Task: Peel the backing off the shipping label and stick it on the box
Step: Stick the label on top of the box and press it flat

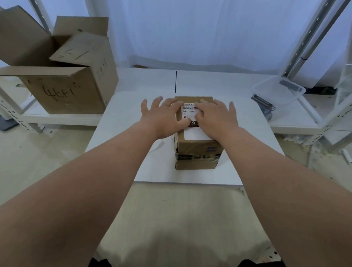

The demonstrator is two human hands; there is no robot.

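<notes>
Pressing the shipping label (193,132) flat onto the box (197,154) with both hands, left hand (164,114) and right hand (218,117) spread open; next I'm probably smoothing toward its near edge.

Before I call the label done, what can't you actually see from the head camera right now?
- Head view: the right hand covers the right side of the label, so that edge is hidden.
- Head view: the left hand hides the left top edge of the box.
- Head view: the label's small print is too blurred to read.
</notes>
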